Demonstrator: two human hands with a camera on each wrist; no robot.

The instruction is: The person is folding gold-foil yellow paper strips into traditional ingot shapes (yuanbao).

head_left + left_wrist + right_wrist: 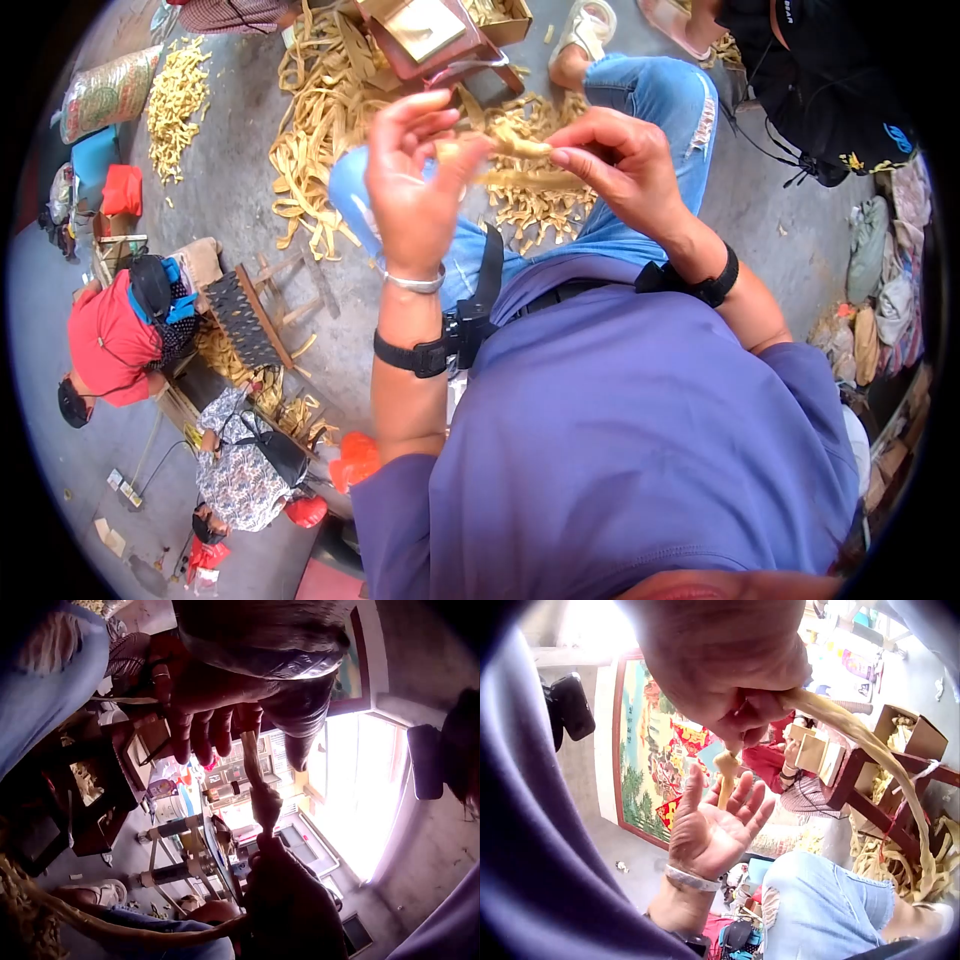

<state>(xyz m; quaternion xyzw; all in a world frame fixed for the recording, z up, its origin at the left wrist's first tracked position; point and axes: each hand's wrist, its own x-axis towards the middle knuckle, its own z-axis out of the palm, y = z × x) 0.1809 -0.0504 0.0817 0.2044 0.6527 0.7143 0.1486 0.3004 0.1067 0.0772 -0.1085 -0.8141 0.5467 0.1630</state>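
Note:
A pale yellow, knotted strip (pixel 520 146) (pixel 265 802) (pixel 726 762) spans the space between the two hands, above the lap. My right hand (pixel 632 170) (pixel 289 900) (pixel 727 660) pinches it beside the knot between thumb and fingers, and a long tail (pixel 870 739) of the strip runs out from that hand. The strip's short end reaches the fingers of my left hand (pixel 408 190) (pixel 247 686) (pixel 714 838), whose palm faces up with fingers spread in the right wrist view. The left hand is slightly blurred in the head view.
Heaps of yellow strips (pixel 315 130) and short knotted pieces (pixel 535 212) lie on the floor around my jeans-clad legs. A dark red stool (pixel 425 50) stands in front, beside a cardboard box (pixel 507 28). People sit at the left; a black bag (pixel 820 85) is at the upper right.

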